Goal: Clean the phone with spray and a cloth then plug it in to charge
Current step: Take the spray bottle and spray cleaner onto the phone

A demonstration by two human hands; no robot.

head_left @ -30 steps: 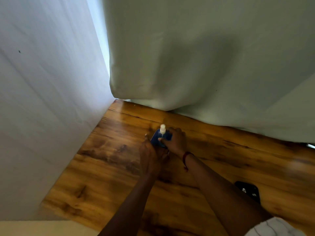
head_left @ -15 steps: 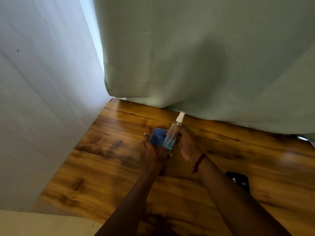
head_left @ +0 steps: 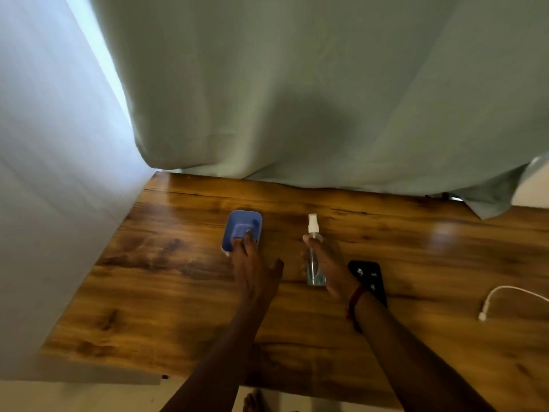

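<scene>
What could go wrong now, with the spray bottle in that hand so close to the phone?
Spray may drift: the right hand holds the spray bottle right beside the phone, so liquid could reach its camera lenses. The charging cable lies bare on the same table; a damp plug would likely be unsafe to connect. The left hand reaches into the blue tray and might drag it along.
</scene>
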